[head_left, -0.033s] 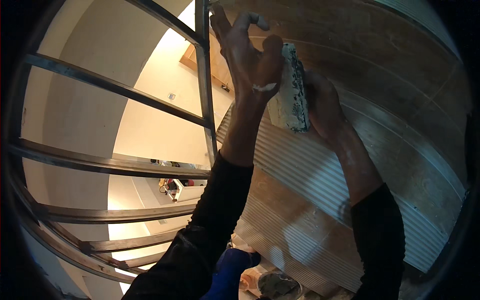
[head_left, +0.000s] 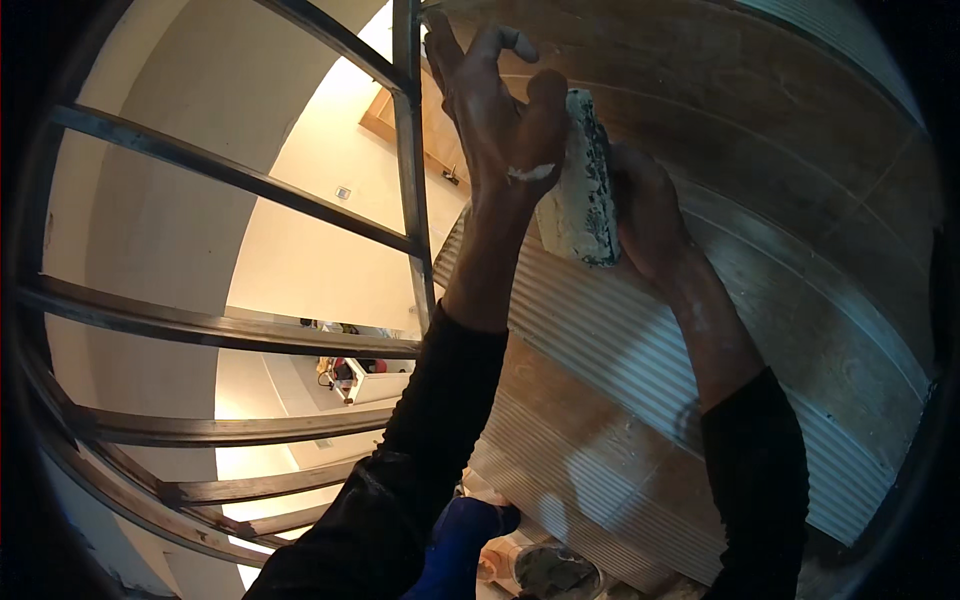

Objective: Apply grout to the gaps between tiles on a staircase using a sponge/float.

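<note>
My right hand point(head_left: 648, 215) holds a pale rectangular block point(head_left: 578, 205) from its right side. The block's long edge is dark, rough and smeared, and most of the gripping fingers are hidden behind it. To its left, my left hand point(head_left: 497, 120) is raised beside the railing post point(head_left: 404, 150), fingers apart, with one finger bent and capped in white. White paste marks the wrist side of this hand. Its thumb overlaps the block's upper left edge, and whether they touch I cannot tell. Brown wood-look stair steps point(head_left: 700, 60) lie beneath both hands.
Metal railing bars point(head_left: 230, 180) run along the left, with a lit lower room and a white open box point(head_left: 380, 384) beyond them. Ribbed strips point(head_left: 610, 340) cross the steps. A bucket point(head_left: 555, 570) of grey material stands at the bottom beside a blue-clothed leg point(head_left: 450, 550).
</note>
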A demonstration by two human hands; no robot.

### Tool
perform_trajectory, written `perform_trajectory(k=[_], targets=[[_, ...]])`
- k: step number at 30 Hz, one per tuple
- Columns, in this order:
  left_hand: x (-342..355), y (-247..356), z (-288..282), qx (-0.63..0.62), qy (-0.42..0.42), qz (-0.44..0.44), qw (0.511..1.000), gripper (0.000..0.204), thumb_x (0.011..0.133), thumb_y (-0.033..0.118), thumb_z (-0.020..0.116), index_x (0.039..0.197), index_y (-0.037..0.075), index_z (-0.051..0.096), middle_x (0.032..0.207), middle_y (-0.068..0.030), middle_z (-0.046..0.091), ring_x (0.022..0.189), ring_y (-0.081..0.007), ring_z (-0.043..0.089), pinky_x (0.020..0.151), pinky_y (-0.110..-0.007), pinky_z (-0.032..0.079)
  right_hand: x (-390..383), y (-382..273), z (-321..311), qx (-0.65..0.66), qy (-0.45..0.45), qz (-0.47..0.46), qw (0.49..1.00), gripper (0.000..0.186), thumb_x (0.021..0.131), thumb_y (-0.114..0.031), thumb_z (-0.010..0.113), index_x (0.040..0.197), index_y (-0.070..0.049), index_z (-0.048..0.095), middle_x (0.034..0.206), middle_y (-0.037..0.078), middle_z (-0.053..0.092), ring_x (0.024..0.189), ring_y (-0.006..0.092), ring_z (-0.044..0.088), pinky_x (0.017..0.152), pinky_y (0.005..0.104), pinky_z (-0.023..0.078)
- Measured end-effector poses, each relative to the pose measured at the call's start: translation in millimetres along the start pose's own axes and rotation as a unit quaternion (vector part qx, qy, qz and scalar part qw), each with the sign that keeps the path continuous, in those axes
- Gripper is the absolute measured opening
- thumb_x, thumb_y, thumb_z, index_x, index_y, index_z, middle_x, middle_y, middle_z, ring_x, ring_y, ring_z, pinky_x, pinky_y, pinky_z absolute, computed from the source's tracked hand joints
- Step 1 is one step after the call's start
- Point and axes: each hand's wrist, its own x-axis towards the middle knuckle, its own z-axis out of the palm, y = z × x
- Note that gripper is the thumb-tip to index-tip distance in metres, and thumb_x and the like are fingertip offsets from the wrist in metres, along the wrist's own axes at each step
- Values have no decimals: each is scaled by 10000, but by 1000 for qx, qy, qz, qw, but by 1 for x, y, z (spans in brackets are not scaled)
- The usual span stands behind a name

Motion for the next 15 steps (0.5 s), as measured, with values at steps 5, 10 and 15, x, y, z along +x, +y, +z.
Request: perform_trajectory(k=[5, 10, 15], targets=[[3, -10, -1, 65, -15, 6, 998, 234, 774, 216, 657, 926, 39, 634, 1619, -468, 275, 1542, -576, 257, 1267, -621, 183, -1, -3, 11, 12, 9, -14, 1000, 325, 1034, -351, 490, 912, -109, 670, 787, -31, 555, 735, 80, 491, 717, 322, 406], [-27, 38, 10, 26, 19, 118, 993, 154, 840, 11, 588, 986, 32, 635, 1172, -204, 647, 1390, -505, 502, 1233, -646, 267, -11, -10, 14, 13, 70, -7, 997, 310, 1031, -328, 491, 928, -105, 681, 809, -25, 578, 749, 75, 508, 710, 316, 420], [-20, -30, -3, 82, 51, 120, 988, 100, 794, -13, 593, 880, 38, 593, 1173, -196, 616, 1355, -490, 500, 1212, -640, 303, 3, -3, 1, 15, -16, 10, 1000, 307, 1068, -307, 493, 1097, -70, 686, 1012, 29, 672, 958, 135, 629, 924, 357, 505]])
